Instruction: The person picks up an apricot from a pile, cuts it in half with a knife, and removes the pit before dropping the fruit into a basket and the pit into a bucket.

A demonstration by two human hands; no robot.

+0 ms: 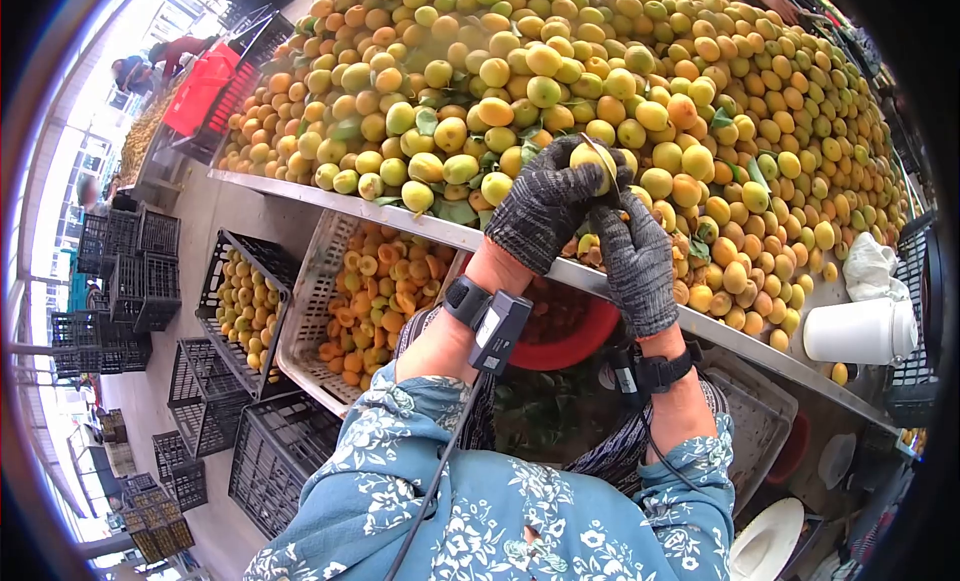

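Observation:
Both hands wear dark grey knitted gloves and meet over the front edge of a metal table. My left hand is closed around a yellow-green fruit, held up above the pile. A thin curved strip or blade lies across that fruit; I cannot make out which. Just right of it, my right hand has its fingers pinched together close to the fruit, and what they hold is too small to name. Behind the hands spreads a large heap of yellow, green and orange fruit.
Below the table edge are a white crate of halved fruit, a red tub and a black crate of whole fruit. A white bucket stands at right. People are at the far left, near a red crate.

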